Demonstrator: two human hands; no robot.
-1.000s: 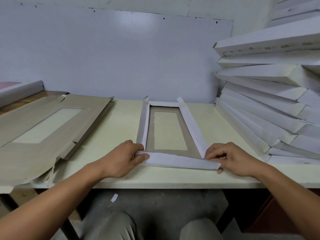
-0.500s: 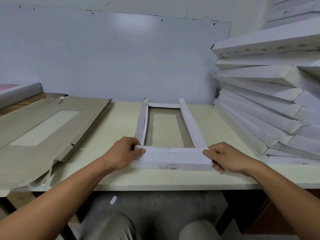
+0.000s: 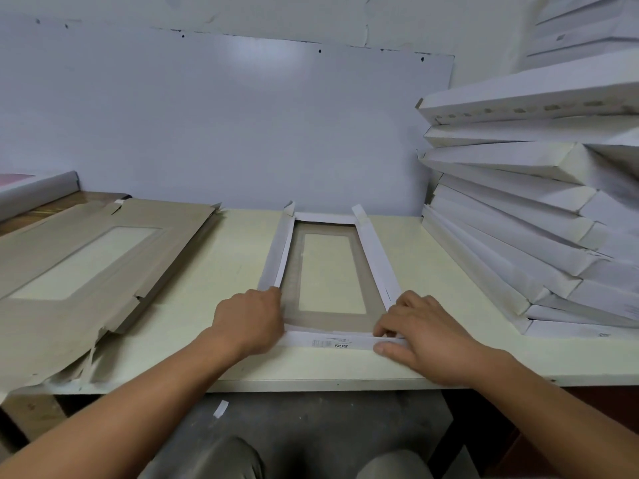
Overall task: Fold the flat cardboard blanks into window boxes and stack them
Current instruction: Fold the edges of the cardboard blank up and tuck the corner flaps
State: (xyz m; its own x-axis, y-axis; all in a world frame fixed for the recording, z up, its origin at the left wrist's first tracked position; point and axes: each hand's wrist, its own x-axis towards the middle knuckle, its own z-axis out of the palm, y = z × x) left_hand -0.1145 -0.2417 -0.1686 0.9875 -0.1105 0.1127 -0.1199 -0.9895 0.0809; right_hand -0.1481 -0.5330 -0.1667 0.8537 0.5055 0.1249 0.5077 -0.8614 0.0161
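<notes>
Here, a half-folded window box (image 3: 328,271) is seen lying in the middle of the cream table (image 3: 221,271), its brown inside and clear window facing up and its long white side flaps raised. The near end flap (image 3: 328,341), printed with small lettering, is pinched at its right corner by the right hand (image 3: 418,331), thumb in front and fingers curled behind. The left corner is gripped by the left hand (image 3: 250,319), fingers curled over it. A pile of flat brown blanks (image 3: 79,267) is laid at the left, and a stack of finished white boxes (image 3: 539,219) is piled at the right.
</notes>
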